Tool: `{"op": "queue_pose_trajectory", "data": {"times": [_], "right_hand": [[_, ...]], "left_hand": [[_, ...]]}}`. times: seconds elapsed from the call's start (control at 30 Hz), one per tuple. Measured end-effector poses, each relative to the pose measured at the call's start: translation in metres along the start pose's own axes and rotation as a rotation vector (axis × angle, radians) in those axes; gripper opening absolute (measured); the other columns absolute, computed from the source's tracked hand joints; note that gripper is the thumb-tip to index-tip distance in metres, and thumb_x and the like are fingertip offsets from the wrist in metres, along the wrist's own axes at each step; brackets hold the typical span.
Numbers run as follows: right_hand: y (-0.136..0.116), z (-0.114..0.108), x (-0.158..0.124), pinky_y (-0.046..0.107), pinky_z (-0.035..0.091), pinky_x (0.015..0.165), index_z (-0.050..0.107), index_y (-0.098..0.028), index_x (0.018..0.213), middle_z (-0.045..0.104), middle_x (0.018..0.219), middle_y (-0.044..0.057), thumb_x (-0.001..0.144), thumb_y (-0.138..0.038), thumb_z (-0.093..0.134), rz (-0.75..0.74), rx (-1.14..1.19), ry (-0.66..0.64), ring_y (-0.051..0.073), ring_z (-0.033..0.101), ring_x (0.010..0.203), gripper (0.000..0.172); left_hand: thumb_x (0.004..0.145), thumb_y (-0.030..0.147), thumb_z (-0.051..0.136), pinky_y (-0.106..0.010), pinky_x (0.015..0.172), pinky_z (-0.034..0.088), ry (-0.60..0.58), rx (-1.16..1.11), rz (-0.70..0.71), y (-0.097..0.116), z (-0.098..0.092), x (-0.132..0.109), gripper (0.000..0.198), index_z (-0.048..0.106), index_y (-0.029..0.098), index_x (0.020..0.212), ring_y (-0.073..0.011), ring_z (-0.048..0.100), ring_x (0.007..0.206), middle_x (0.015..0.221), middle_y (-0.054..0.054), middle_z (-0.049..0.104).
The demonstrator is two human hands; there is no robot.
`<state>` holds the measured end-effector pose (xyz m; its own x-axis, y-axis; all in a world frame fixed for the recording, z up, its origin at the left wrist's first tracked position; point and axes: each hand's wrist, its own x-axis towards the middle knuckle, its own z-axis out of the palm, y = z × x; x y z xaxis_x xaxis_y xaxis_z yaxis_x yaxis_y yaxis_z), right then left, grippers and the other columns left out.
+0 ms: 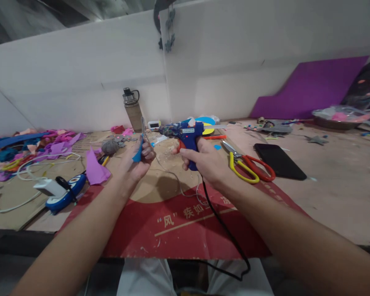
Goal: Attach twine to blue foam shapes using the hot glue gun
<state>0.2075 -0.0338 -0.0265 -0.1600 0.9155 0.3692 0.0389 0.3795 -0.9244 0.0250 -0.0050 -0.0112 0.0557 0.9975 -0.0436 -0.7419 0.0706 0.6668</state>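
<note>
My right hand (pixel 208 160) is wrapped round the handle of a blue glue gun (pixel 189 139), its fingers at the orange trigger. The gun's nozzle points left, and a black cord hangs from its grip. Facing the nozzle, my left hand (pixel 143 158) is closed on a small blue piece (pixel 137 152) held upright. A thin grey string (pixel 175 176) trails from near my left fingers down onto the red and tan cardboard (pixel 129 238). The nozzle is close to the piece; whether they touch is not clear.
Scissors (pixel 249 166) and a black phone (pixel 279 161) lie at the right. A bottle (pixel 133 111) stands near the wall. Coloured scraps (pixel 55 146), grey yarn (pixel 110 146) and a blue power strip (pixel 66 193) with cables are at the left. A purple sheet (pixel 308 90) leans behind.
</note>
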Motion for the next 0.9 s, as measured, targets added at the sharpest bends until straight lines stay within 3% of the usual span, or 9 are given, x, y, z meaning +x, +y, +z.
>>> {"op": "queue_pose_trajectory", "data": {"times": [0.13,0.27,0.37,0.5,0.67,0.9], "right_hand": [[0.005,-0.006,0.009,0.023,0.039,0.046,0.046,-0.02,0.08,0.061,0.073,0.0,0.068,-0.02,0.059,0.195,0.405,0.014,0.007,0.043,0.051,0.018],[0.003,-0.007,0.009,0.021,0.037,0.044,0.045,-0.02,0.08,0.062,0.07,-0.001,0.068,-0.019,0.058,0.187,0.468,-0.036,0.007,0.042,0.05,0.018],[0.001,-0.005,0.006,0.023,0.039,0.044,0.05,-0.02,0.083,0.057,0.064,-0.003,0.071,-0.021,0.056,0.124,0.325,-0.055,0.008,0.044,0.048,0.013],[0.002,-0.003,0.002,0.025,0.042,0.048,0.056,-0.02,0.089,0.057,0.068,-0.002,0.075,-0.022,0.054,0.037,-0.011,-0.031,0.01,0.048,0.051,0.015],[0.001,-0.002,-0.001,0.03,0.043,0.062,0.056,-0.019,0.091,0.06,0.074,0.002,0.08,-0.022,0.05,-0.123,-0.347,-0.005,0.016,0.055,0.067,0.012],[0.003,-0.001,-0.001,0.033,0.043,0.074,0.054,-0.02,0.103,0.064,0.089,0.007,0.082,-0.02,0.047,-0.255,-0.513,-0.011,0.021,0.058,0.08,0.021]], "left_hand": [[0.096,0.021,0.043,-0.013,0.04,0.03,-0.057,-0.002,-0.022,0.0,-0.004,0.002,0.028,0.045,0.016,0.068,-0.0022,0.035,0.039,0.053,0.006,0.036],[0.091,0.021,0.053,-0.014,0.039,0.029,0.043,0.167,0.112,-0.004,-0.006,0.006,0.026,0.046,0.016,0.066,-0.0029,0.035,0.039,0.053,0.006,0.039],[0.089,0.021,0.055,-0.016,0.041,0.033,0.177,0.405,0.336,-0.008,-0.009,0.01,0.024,0.052,0.015,0.066,-0.0052,0.04,0.042,0.055,0.004,0.047],[0.085,0.024,0.061,-0.017,0.049,0.037,0.193,0.565,0.548,-0.011,-0.019,0.016,0.019,0.057,0.015,0.069,-0.0064,0.046,0.05,0.062,0.003,0.054],[0.081,0.03,0.065,-0.017,0.048,0.035,0.183,0.653,0.602,-0.011,-0.026,0.02,0.022,0.057,0.015,0.068,-0.0073,0.045,0.051,0.061,0.003,0.053],[0.084,0.026,0.062,-0.016,0.049,0.036,0.169,0.679,0.629,-0.011,-0.021,0.015,0.018,0.058,0.015,0.07,-0.0068,0.044,0.053,0.063,0.003,0.053]]}}
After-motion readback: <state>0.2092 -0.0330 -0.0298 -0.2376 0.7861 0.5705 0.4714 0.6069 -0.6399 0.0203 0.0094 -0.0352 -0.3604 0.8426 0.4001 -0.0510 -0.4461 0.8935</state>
